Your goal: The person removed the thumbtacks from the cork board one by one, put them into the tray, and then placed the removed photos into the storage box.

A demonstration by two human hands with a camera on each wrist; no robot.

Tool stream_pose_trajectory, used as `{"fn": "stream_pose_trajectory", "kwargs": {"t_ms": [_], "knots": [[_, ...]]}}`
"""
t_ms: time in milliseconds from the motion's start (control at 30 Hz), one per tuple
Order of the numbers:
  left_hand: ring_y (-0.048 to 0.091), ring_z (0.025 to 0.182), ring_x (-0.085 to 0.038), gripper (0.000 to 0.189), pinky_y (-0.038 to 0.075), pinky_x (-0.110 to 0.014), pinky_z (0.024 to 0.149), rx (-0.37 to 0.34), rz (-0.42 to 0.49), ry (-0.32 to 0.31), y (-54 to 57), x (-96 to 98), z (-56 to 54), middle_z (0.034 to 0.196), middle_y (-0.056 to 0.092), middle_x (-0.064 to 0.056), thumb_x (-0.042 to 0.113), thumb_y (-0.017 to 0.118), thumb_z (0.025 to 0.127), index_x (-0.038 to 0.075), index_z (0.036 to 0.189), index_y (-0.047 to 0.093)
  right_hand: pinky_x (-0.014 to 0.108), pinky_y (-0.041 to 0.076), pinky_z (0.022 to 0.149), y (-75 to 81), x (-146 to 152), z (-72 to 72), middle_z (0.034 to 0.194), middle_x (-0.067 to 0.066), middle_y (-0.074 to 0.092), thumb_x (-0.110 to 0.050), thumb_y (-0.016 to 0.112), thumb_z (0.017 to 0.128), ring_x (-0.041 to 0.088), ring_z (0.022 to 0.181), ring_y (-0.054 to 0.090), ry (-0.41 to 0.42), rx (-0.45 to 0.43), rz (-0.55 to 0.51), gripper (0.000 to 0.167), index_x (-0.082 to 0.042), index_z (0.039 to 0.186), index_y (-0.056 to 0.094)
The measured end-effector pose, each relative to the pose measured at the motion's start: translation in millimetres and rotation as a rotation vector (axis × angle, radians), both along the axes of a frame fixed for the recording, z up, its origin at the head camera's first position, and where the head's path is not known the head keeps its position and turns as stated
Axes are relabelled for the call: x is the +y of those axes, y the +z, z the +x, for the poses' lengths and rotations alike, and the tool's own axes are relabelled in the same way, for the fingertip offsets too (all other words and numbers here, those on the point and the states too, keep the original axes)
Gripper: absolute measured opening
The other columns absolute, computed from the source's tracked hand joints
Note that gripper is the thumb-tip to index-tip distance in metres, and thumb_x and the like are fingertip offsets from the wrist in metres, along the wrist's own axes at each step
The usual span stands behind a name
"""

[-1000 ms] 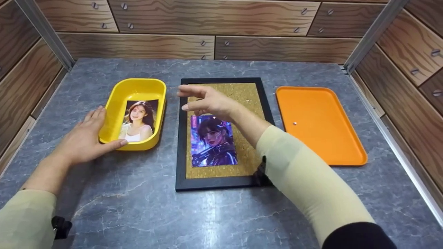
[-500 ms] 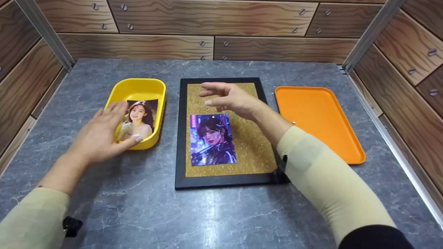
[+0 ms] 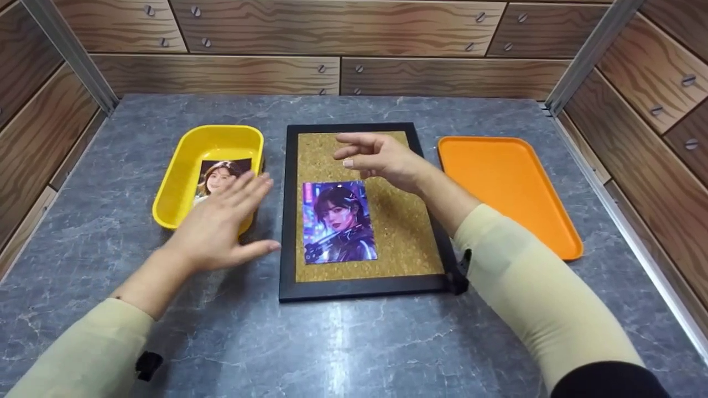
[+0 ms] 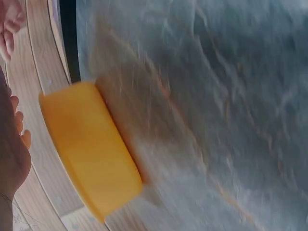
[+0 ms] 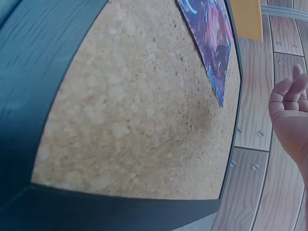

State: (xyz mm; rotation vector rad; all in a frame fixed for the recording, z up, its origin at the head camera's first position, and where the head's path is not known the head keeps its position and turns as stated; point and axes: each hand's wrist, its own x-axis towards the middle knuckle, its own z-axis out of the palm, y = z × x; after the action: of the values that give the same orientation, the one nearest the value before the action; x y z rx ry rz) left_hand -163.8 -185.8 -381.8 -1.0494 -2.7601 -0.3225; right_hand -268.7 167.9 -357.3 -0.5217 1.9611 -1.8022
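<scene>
My left hand, its fingers straight and spread, hovers over the near right side of a yellow bin. Inside that bin lies a photo print of a person, its lower part hidden behind the hand. Above the black-framed cork board is my right hand, fingers loosely bent, with nothing visible between them. A purple-blue picture card lies flat on the left part of the cork, a small white pin head at its top edge. In the right wrist view the card shows near the top.
An orange tray lies right of the board, partly behind my right forearm. All of these stand on a grey marbled tabletop. Wood-patterned walls close off the back and both sides.
My left hand has moved right from the bin's left rim, across the bin, toward the board. The right hand has drawn back to the right, away from above the card. Card and bin stay put.
</scene>
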Motion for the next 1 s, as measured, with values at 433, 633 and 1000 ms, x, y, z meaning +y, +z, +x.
{"fn": "stream_pose_trajectory", "kwargs": {"t_ms": [433, 633, 1000], "knots": [[0.029, 0.158, -0.037, 0.102, 0.025, -0.054, 0.128, 0.019, -0.047, -0.232, -23.0, 42.4, 9.5, 0.17, 0.031, -0.015, 0.079, 0.049, 0.097, 0.003, 0.165, 0.034, 0.027, 0.057, 0.081, -1.7, 7, -5.5, 0.132, 0.012, 0.072, -0.003, 0.067, 0.101, 0.016, 0.097, 0.07, -0.013, 0.008, 0.037, 0.058, -0.003, 0.156, 0.051], [0.031, 0.157, -0.038, 0.099, 0.025, -0.053, 0.128, 0.011, -0.059, -0.333, -34.5, 63.6, 11.0, 0.169, 0.035, -0.017, 0.075, 0.047, 0.1, 0.002, 0.164, 0.035, 0.026, 0.056, 0.082, -0.8, 6, -7.3, 0.129, 0.012, 0.073, -0.001, 0.068, 0.1, 0.021, 0.107, 0.072, -0.02, 0.044, 0.043, 0.057, -0.001, 0.154, 0.053], [0.032, 0.157, -0.034, 0.088, 0.025, -0.05, 0.129, 0.009, -0.077, -0.411, -51.9, 85.4, 12.9, 0.168, 0.038, -0.015, 0.067, 0.046, 0.105, 0.003, 0.164, 0.038, 0.037, 0.058, 0.103, -14.2, 6, -11.5, 0.134, 0.02, 0.069, 0.004, 0.072, 0.097, 0.036, 0.126, 0.064, -0.017, 0.118, 0.065, 0.048, 0.003, 0.144, 0.063]]}}
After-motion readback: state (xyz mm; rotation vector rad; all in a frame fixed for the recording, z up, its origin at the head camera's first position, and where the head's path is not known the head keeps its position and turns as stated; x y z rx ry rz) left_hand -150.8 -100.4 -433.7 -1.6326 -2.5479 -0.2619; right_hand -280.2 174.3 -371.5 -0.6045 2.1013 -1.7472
